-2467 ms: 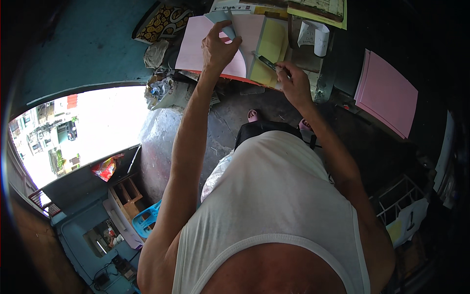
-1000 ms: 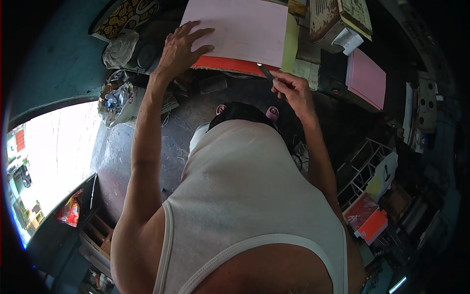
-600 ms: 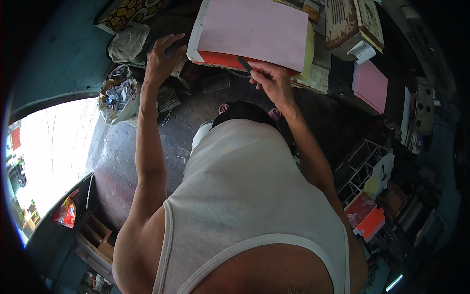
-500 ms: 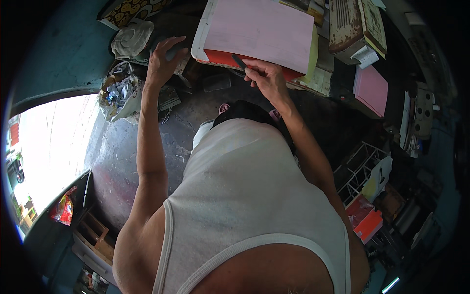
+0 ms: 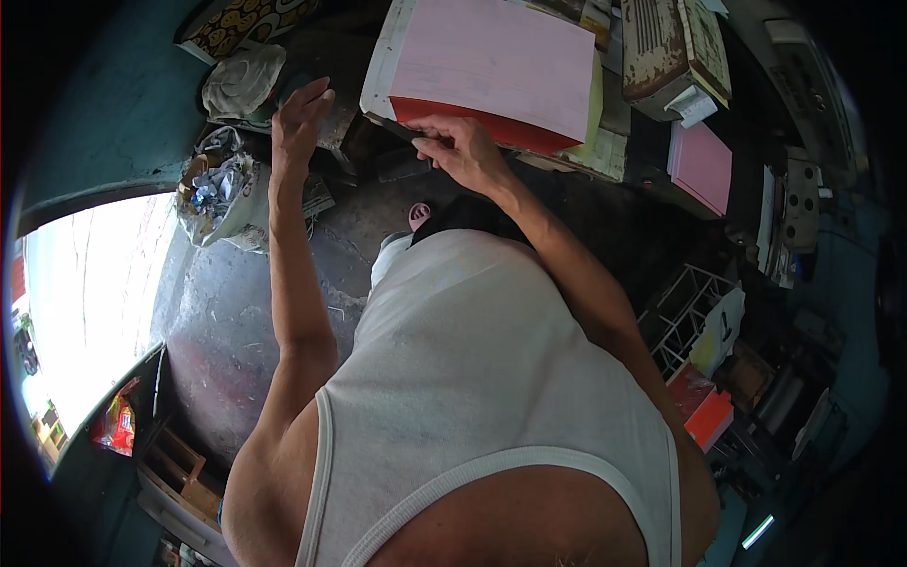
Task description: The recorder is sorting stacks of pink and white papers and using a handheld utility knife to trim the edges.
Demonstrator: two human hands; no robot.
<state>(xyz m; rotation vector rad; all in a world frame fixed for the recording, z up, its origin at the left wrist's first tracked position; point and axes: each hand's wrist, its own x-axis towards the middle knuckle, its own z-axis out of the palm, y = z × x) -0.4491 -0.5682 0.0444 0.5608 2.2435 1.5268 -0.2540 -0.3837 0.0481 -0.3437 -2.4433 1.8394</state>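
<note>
My right hand [image 5: 460, 151] is closed around a slim dark flat tool [image 5: 395, 127], whose exact kind I cannot make out. The tool points left at the near left corner of a stack of pink paper [image 5: 501, 66]. Below the pink sheets shows a bright red layer [image 5: 472, 121], with a yellow sheet [image 5: 595, 109] sticking out on the right. A white, worn board [image 5: 381, 71] lies under the stack. My left hand [image 5: 299, 123] is raised left of the board, fingers loosely bent and apart, holding nothing.
A bag of crumpled scraps [image 5: 222, 194] stands at left, below a crumpled pale cloth-like bundle [image 5: 244, 83]. Right of the stack is a rusty cream metal box [image 5: 661, 57], with more pink paper [image 5: 701, 168] beyond. A white wire rack [image 5: 688, 317] stands lower right.
My right hand has moved left and slightly down with the dark tool, from the stack's front edge to its near left corner. The left hand's fingers have drawn closer together.
</note>
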